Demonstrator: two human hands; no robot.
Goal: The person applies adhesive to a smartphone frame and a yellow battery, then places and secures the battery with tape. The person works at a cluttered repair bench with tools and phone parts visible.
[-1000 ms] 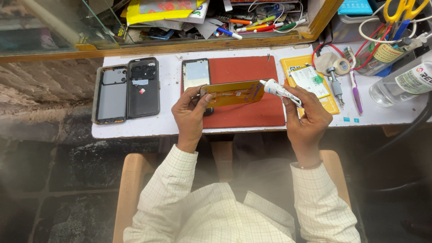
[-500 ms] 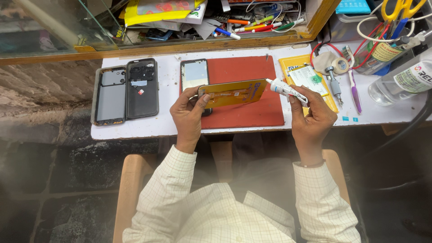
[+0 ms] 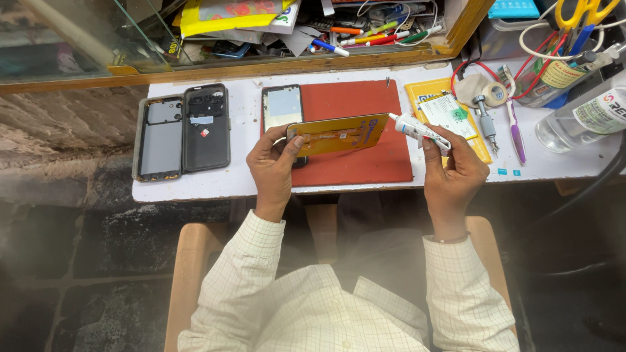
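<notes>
We hold the yellow-backed phone panel [image 3: 339, 133] in our left hand [image 3: 274, 166], thumb on its near face and fingers [image 3: 282, 140] behind its left end; the panel is lifted off the red mat [image 3: 365, 166] and lies roughly level above it. Our right hand [image 3: 456, 173] is clenched round a small white glue tube [image 3: 417, 129], nozzle pointed left and just beside the panel's right end, not touching as far as we can tell.

Judged step: adhesive about to go on the panel. The next move seems to call for bringing the nozzle onto the panel's edge and running a thin, steady bead with gentle squeeze, left grip kept firm so the panel does not tilt.

Room: the white surface [image 3: 248, 182] is narrow. Its near edge runs just under both hands. Left of the mat lie a screen panel [image 3: 282, 107] and two opened phone shells [image 3: 182, 133], well apart from the hands. To the right, a yellow packet [image 3: 479, 146], a purple-handled tool [image 3: 514, 130] and a clear bottle [image 3: 580, 120] crowd the right hand's side. Open space is mostly the mat's lower half.
</notes>
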